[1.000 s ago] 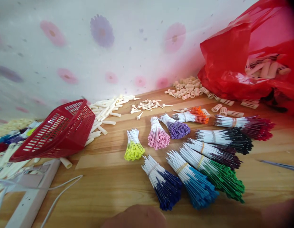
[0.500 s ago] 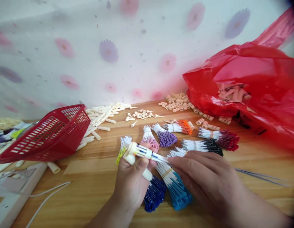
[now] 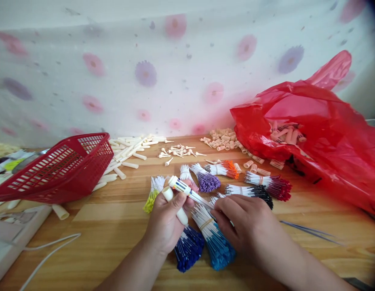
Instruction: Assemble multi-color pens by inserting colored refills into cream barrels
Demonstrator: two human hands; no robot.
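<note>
My left hand (image 3: pixel 167 220) is wrapped round a cream tube (image 3: pixel 180 214) and also grips a white slotted pen part (image 3: pixel 180 186) that shows coloured pieces inside. Thin white refills run from that part to my right hand (image 3: pixel 242 216), whose fingers pinch their far end; the tips are hidden. Banded refill bundles lie around the hands: dark blue (image 3: pixel 190 246), light blue (image 3: pixel 216 242), yellow (image 3: pixel 151 198), purple (image 3: pixel 207 180), orange (image 3: pixel 228 168), black (image 3: pixel 254 192) and dark red (image 3: pixel 275 184). A pink bundle is partly behind my left hand.
A red basket (image 3: pixel 63 173) and cream tubes (image 3: pixel 129 165) are at left, beside a power strip (image 3: pixel 20 238) and white cable. Small cream tips (image 3: pixel 181 151) and slotted parts (image 3: pixel 225 139) lie behind. A red bag (image 3: pixel 323 121) and tweezers (image 3: pixel 308 230) are at right.
The view has shifted, so the table items sit a little further left. Both hands keep their holds, and the slotted part now shows more clearly above the cream tube.
</note>
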